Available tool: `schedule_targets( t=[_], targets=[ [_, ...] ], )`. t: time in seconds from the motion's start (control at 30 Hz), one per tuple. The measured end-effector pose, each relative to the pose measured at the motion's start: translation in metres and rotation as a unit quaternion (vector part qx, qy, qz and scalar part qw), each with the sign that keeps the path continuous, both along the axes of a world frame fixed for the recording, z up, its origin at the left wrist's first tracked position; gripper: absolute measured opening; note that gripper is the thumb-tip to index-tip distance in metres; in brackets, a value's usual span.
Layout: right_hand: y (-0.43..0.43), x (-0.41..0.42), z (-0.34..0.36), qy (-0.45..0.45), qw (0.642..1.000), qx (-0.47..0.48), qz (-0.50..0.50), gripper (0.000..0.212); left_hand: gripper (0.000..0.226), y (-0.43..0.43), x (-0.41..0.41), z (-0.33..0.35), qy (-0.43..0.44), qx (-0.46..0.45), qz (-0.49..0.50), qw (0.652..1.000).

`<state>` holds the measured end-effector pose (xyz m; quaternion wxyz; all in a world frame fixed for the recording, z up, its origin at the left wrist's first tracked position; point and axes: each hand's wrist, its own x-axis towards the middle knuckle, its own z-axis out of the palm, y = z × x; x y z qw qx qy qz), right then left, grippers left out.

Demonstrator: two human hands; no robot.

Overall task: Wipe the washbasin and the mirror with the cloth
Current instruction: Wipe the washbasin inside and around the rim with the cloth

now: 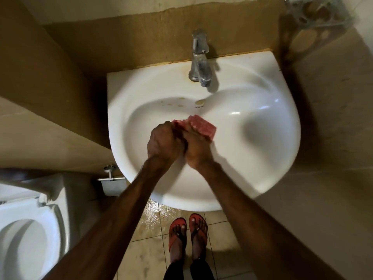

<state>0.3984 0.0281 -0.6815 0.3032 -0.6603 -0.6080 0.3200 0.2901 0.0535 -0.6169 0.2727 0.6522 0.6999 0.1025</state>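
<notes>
A white washbasin (262,150) is fixed to the wall below me, with a chrome tap (198,59) at its back. Over the middle of the bowl both my hands grip a folded red cloth (201,126). My left hand (164,141) is closed around the cloth's left end. My right hand (198,148) holds the right part, which sticks out past the fingers. The hands press together, side by side. The drain is hidden under them. Brown stains (177,102) mark the bowl's back slope. No mirror is in view.
A white toilet (26,229) stands at the lower left, with a paper holder (110,178) on the wall beside the basin. A metal holder (316,13) hangs at the top right. The tiled floor (151,223) under the basin is wet, and my feet in red sandals (187,231) stand there.
</notes>
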Motion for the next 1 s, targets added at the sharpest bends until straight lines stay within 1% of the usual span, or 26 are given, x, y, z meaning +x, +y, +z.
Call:
schedule_targets(
  t=[0.03, 0.07, 0.1, 0.13, 0.17, 0.2, 0.23, 0.27, 0.33, 0.4, 0.43, 0.5, 0.53, 0.57, 0.6, 0.63, 0.67, 0.7, 0.73, 0.77, 0.8, 0.83, 0.87, 0.9, 0.93, 1.0],
  targets=[
    [-0.003, -0.012, 0.014, 0.049, 0.999, -0.019, -0.014, 0.023, 0.035, 0.000, -0.001, 0.002, 0.002, 0.023, -0.002, 1.000],
    [-0.007, -0.018, 0.027, 0.060, 0.998, -0.030, -0.013, 0.019, 0.034, 0.001, -0.002, 0.002, 0.001, 0.044, 0.002, 0.999],
    [-0.013, -0.013, 0.041, 0.016, 0.997, -0.033, 0.069, 0.011, 0.034, 0.000, -0.004, 0.004, -0.001, 0.057, 0.009, 0.998],
    [-0.019, -0.009, 0.043, 0.018, 0.983, -0.046, 0.177, 0.006, 0.034, 0.000, -0.005, 0.005, 0.002, 0.067, 0.009, 0.998],
    [-0.028, 0.003, 0.044, -0.037, 0.967, -0.083, 0.236, 0.010, 0.037, -0.002, -0.006, 0.006, 0.006, 0.068, 0.003, 0.998],
    [-0.035, 0.018, 0.046, -0.073, 0.956, -0.110, 0.262, 0.015, 0.040, -0.003, -0.006, 0.007, 0.008, 0.064, -0.005, 0.998],
    [-0.041, 0.038, 0.048, -0.076, 0.948, -0.136, 0.278, 0.021, 0.043, -0.004, -0.004, 0.007, 0.006, 0.052, -0.009, 0.999],
    [-0.043, 0.061, 0.047, -0.078, 0.942, -0.160, 0.284, 0.032, 0.045, -0.005, -0.001, 0.006, 0.005, 0.039, -0.011, 0.999],
    [-0.040, 0.108, 0.046, -0.082, 0.944, -0.174, 0.269, 0.061, 0.045, -0.006, 0.005, 0.006, 0.009, 0.008, -0.020, 1.000],
    [-0.032, 0.142, 0.044, -0.135, 0.962, -0.141, 0.192, 0.078, 0.043, -0.008, 0.012, 0.003, 0.013, -0.013, -0.036, 0.999],
    [-0.030, 0.149, 0.041, -0.156, 0.969, -0.128, 0.143, 0.078, 0.042, -0.009, 0.015, 0.001, 0.014, -0.020, -0.043, 0.999],
    [-0.029, 0.132, 0.043, -0.222, 0.969, -0.064, 0.084, 0.066, 0.041, -0.012, 0.019, -0.004, 0.013, -0.030, -0.053, 0.998],
    [-0.031, 0.115, 0.047, -0.266, 0.959, -0.033, 0.088, 0.060, 0.042, -0.013, 0.021, -0.006, 0.012, -0.034, -0.057, 0.998],
    [-0.033, 0.100, 0.053, -0.282, 0.954, -0.014, 0.104, 0.058, 0.042, -0.016, 0.021, -0.009, 0.011, -0.037, -0.060, 0.997],
    [-0.034, 0.089, 0.058, -0.249, 0.962, -0.014, 0.113, 0.056, 0.042, -0.018, 0.022, -0.011, 0.010, -0.037, -0.062, 0.997],
    [-0.033, 0.084, 0.065, -0.192, 0.974, -0.040, 0.110, 0.051, 0.042, -0.019, 0.021, -0.012, 0.008, -0.038, -0.062, 0.997],
    [-0.031, 0.084, 0.070, -0.113, 0.985, -0.092, 0.090, 0.043, 0.042, -0.020, 0.020, -0.012, 0.006, -0.035, -0.058, 0.998],
    [-0.028, 0.087, 0.074, -0.010, 0.988, -0.145, 0.048, 0.037, 0.044, -0.019, 0.017, -0.012, 0.009, -0.027, -0.052, 0.998],
    [-0.026, 0.090, 0.076, 0.088, 0.983, -0.157, -0.027, 0.039, 0.047, -0.019, 0.015, -0.011, 0.016, -0.015, -0.048, 0.999],
    [-0.022, 0.093, 0.075, 0.143, 0.973, -0.129, -0.126, 0.045, 0.049, -0.018, 0.013, -0.010, 0.023, -0.002, -0.047, 0.999],
    [-0.016, 0.097, 0.071, 0.145, 0.960, -0.075, -0.228, 0.049, 0.050, -0.016, 0.010, -0.009, 0.028, 0.008, -0.049, 0.998],
    [-0.011, 0.102, 0.066, 0.121, 0.936, -0.010, -0.330, 0.047, 0.051, -0.014, 0.009, -0.008, 0.030, 0.011, -0.054, 0.998],
    [-0.004, 0.106, 0.060, 0.099, 0.903, 0.059, -0.413, 0.046, 0.051, -0.013, 0.007, -0.007, 0.034, 0.008, -0.062, 0.997],
    [0.005, 0.109, 0.056, 0.093, 0.872, 0.114, -0.467, 0.048, 0.050, -0.012, 0.006, -0.007, 0.042, 0.000, -0.074, 0.996],
    [0.016, 0.108, 0.054, 0.096, 0.851, 0.156, -0.492, 0.049, 0.047, -0.011, 0.005, -0.006, 0.052, -0.008, -0.090, 0.995],
    [0.041, 0.105, 0.044, 0.090, 0.829, 0.207, -0.511, 0.045, 0.046, -0.010, 0.003, -0.004, 0.069, -0.024, -0.116, 0.991]
  ],
)
